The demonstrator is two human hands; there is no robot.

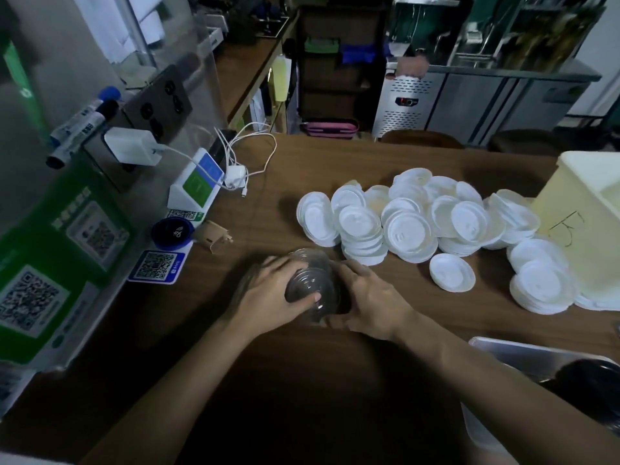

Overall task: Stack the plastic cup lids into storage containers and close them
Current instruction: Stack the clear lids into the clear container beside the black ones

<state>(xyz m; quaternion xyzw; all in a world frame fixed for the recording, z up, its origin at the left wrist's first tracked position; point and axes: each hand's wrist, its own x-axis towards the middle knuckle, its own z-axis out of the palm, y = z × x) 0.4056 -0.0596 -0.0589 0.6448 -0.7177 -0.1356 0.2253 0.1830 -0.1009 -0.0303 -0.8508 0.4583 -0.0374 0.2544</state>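
A stack of clear plastic lids [310,280] lies on its side on the wooden table, just in front of me. My left hand [268,297] grips it from the left, thumb across the top lid. My right hand [372,300] cups the stack from the right, fingers curled against it. Further back and to the right spreads a big heap of white lids [412,223], with more white lids [540,283] near the right edge. A pale yellow storage container [590,226] with a pen mark stands at the far right, beside those lids.
Along the left edge are QR-code signs [156,266], a dark round device [171,232], a white stand [198,184], chargers and cables [245,162]. A metal tray [536,354] with a dark object sits at the lower right. Counters and a steel fridge [436,102] stand behind.
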